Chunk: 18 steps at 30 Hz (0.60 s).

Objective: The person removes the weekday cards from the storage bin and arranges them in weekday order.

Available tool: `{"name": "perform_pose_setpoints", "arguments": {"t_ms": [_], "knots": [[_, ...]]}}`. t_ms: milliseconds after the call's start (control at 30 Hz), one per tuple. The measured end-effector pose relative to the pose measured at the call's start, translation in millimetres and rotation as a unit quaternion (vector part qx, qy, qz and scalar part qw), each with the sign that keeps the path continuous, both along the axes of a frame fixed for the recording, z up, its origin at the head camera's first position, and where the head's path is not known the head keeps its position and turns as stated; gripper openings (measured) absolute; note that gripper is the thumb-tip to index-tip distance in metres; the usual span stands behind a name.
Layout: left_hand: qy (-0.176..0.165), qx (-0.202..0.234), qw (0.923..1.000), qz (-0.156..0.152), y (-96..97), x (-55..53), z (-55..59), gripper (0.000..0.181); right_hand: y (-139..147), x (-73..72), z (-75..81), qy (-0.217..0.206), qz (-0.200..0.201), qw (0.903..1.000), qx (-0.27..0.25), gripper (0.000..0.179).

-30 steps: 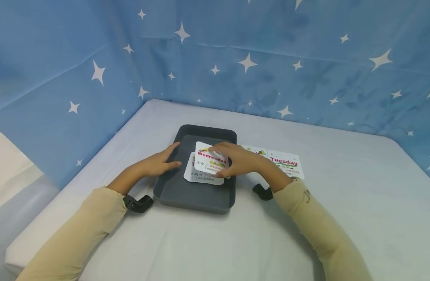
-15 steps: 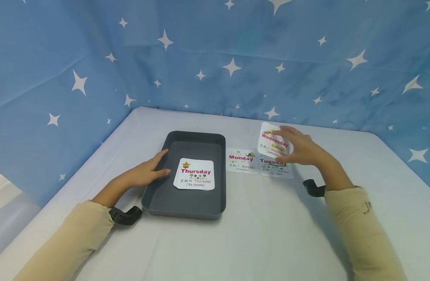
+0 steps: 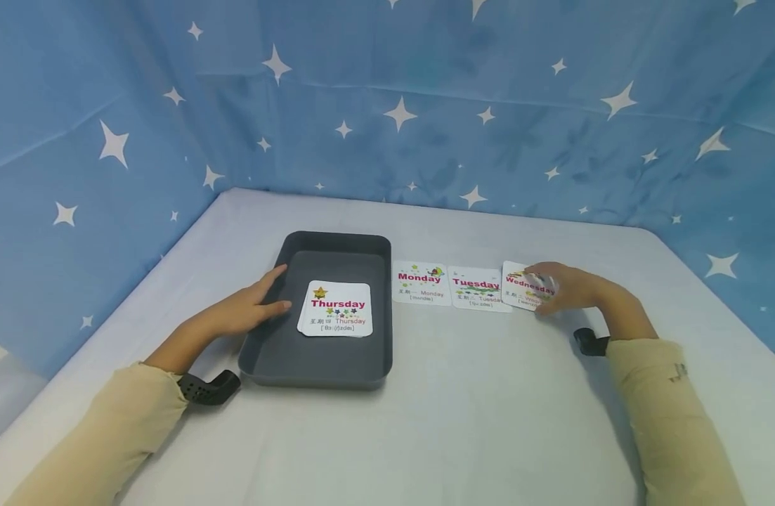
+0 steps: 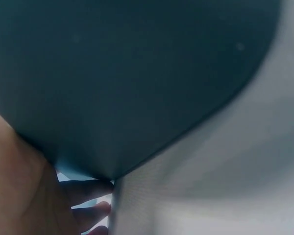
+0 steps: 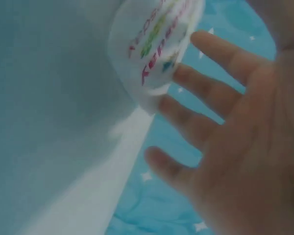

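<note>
From my head feed I see the right hand (image 3: 572,285) holding the Wednesday card (image 3: 517,289) in a fairly wide grasp, fingers at its far side, thumb at its near side. I judge that this edge grip lets it lie down nearly flat. The card sits just left of that palm, slightly askew, its left edge right at the Tuesday card (image 3: 477,289); I can't tell whether it overlaps. Farther left of the hand lies the Monday card (image 3: 421,282), so I read the row on the desk (image 3: 476,407) as days running in order.

The left hand (image 3: 243,310) is spread, fingers and thumb touching the near rim of the grey tray (image 3: 336,362), probably to steady it. Inside, to the right of that hand, the Thursday card (image 3: 340,309) lies face up with the edge of another beneath it.

My left wrist feed adds the tray's dark outer wall beside the fingers, hidden from above, but shows me no readable card. My right wrist feed shows fingers fanned apart with fingertips at a card's edge, its lettering blurred; only the head feed lets me read the names and see the thumb.
</note>
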State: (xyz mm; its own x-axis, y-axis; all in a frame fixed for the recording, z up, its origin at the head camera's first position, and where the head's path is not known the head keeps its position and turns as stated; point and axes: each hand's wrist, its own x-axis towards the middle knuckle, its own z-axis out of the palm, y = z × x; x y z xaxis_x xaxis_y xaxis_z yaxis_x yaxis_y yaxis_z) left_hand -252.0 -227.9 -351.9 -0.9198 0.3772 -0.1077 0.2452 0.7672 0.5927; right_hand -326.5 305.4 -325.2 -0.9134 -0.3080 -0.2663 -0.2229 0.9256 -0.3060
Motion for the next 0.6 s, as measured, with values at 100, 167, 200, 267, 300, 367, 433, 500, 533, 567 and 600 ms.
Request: {"name": "perform_pose_setpoints", "arguments": {"t_ms": [100, 167, 200, 267, 300, 367, 433, 500, 533, 567, 600], "knots": [[-0.004, -0.005, 1.0000, -0.001, 0.9, 0.1, 0.3, 0.076, 5.5, 0.3, -4.9, -0.030, -0.010, 0.9995, 0.002, 0.092], [-0.005, -0.010, 0.9999, 0.001, 0.4, 0.4, 0.1, 0.076, 9.0, 0.4, -6.6, -0.044, -0.012, 0.9990, -0.001, 0.093], [-0.004, -0.011, 0.9999, 0.002, 0.1, 0.6, 0.3, 0.076, 10.9, 0.3, -6.7, -0.048, -0.012, 0.9988, -0.005, 0.091], [0.000, -0.010, 0.9999, 0.004, -1.2, 0.2, 0.5, 0.076, 15.5, -0.8, -6.3, -0.051, -0.014, 0.9985, -0.013, 0.087], [0.003, -0.010, 0.9999, 0.005, -1.8, -0.2, 0.6, 0.076, 17.5, -1.3, -5.8, -0.051, -0.016, 0.9984, -0.018, 0.084], [0.005, -0.007, 0.9999, 0.005, -2.0, -0.3, 1.1, 0.076, 21.3, -2.5, -4.8, -0.051, -0.018, 0.9981, -0.029, 0.081], [0.005, -0.006, 1.0000, 0.004, -1.7, -0.4, 1.1, 0.076, 24.1, -3.3, -4.3, -0.053, -0.017, 0.9979, -0.032, 0.078], [0.002, -0.011, 0.9999, 0.003, -0.9, -0.8, 1.0, 0.076, 25.3, -3.1, -4.0, -0.056, -0.013, 0.9978, -0.032, 0.077], [0.001, -0.011, 0.9999, 0.003, -0.1, -1.1, 1.3, 0.076, 25.8, -2.9, -3.9, -0.057, -0.010, 0.9977, -0.034, 0.075], [0.001, -0.012, 0.9999, 0.003, 0.5, -1.8, 1.6, 0.076, 26.2, -2.5, -3.8, -0.058, -0.007, 0.9977, -0.034, 0.073], [0.001, -0.013, 0.9999, 0.001, 1.5, -2.6, 2.0, 0.076, 26.7, -1.9, -3.5, -0.057, -0.005, 0.9978, -0.034, 0.071]]}}
